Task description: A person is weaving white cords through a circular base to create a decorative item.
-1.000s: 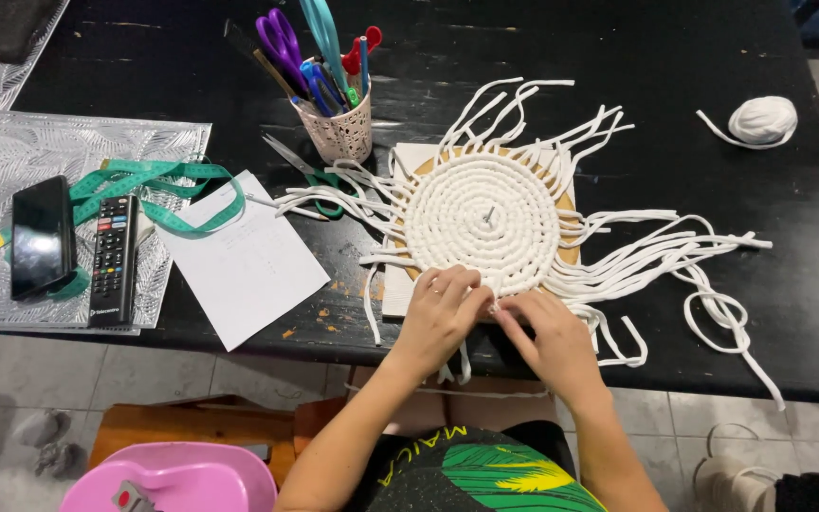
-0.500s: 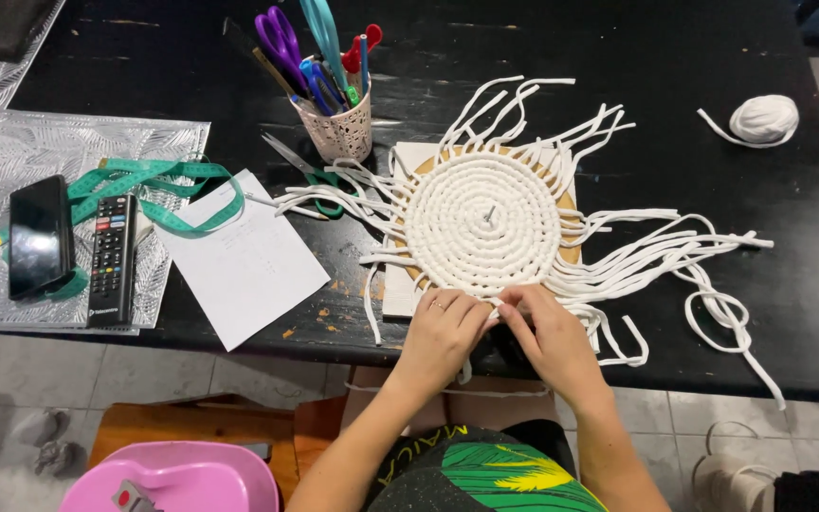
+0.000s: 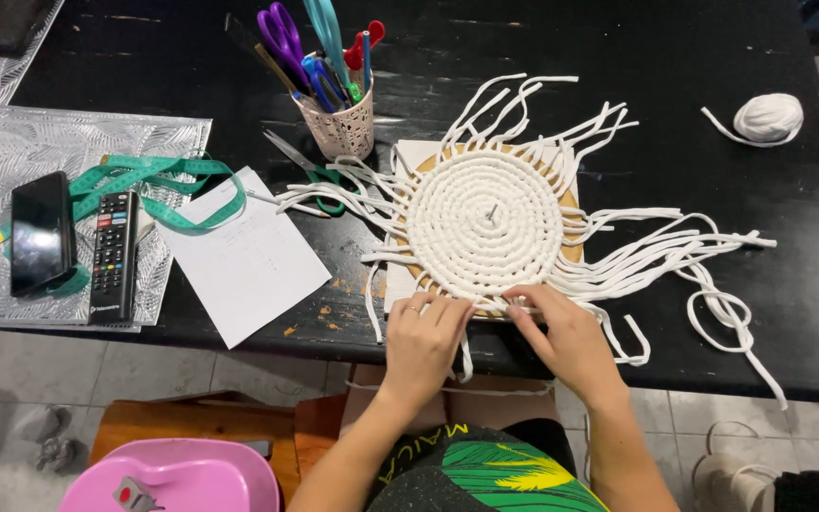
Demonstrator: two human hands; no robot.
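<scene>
At the near edge of the black desk, the left hand and right hand pinch loose white cord strands on the round coiled white cord mat, and a hard tug could loosen its outer coil.

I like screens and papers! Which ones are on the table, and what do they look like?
Phone: left side, on the silvery mat, black rectangle, screen dark.
Remote: right of the phone, long, black, coloured buttons.
Paper sheet: right of the remote, white, faint writing.
</scene>
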